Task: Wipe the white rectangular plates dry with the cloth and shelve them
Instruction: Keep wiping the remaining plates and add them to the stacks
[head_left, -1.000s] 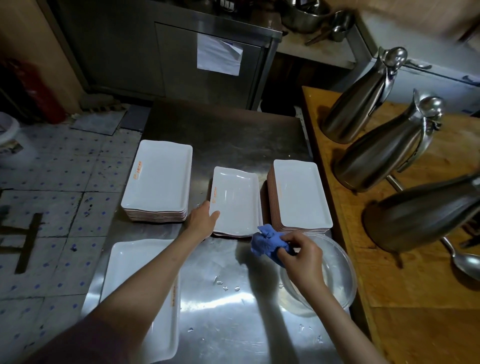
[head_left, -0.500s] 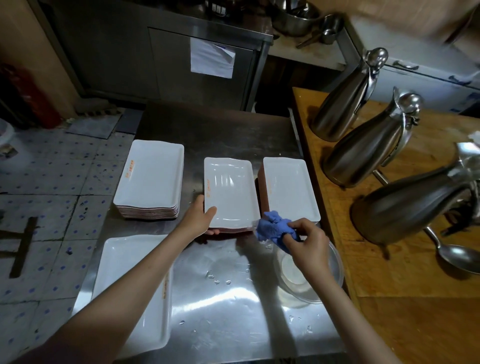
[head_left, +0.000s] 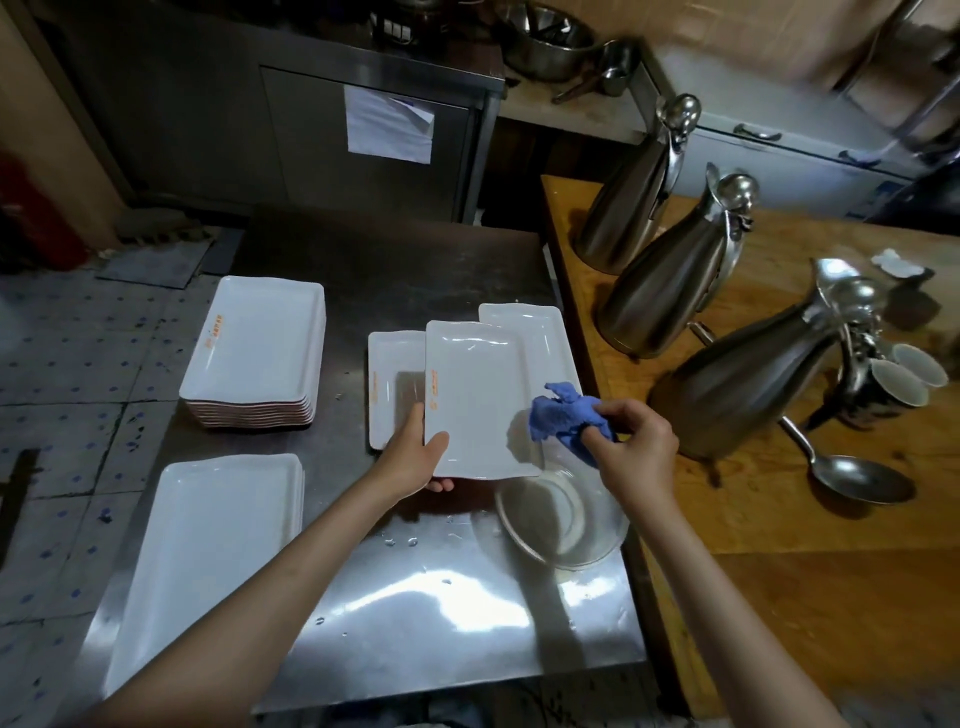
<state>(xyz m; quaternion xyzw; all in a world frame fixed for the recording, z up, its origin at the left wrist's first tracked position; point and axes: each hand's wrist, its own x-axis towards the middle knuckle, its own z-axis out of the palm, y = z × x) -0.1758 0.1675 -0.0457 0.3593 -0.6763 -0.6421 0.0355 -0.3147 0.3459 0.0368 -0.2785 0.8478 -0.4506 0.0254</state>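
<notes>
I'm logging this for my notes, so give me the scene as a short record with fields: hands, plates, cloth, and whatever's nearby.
left hand: grips the near corner of a white plate, lifted off its stack
right hand: holds the blue cloth over the plate's right edge
other plates: tall stack far left, stack near left
surface: steel table, wet spots
nearby: glass bowl, three steel jugs

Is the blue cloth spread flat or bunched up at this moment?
Bunched up. The blue cloth sits crumpled in the right hand, pinched by the fingers over the plate that the left hand holds.
</notes>
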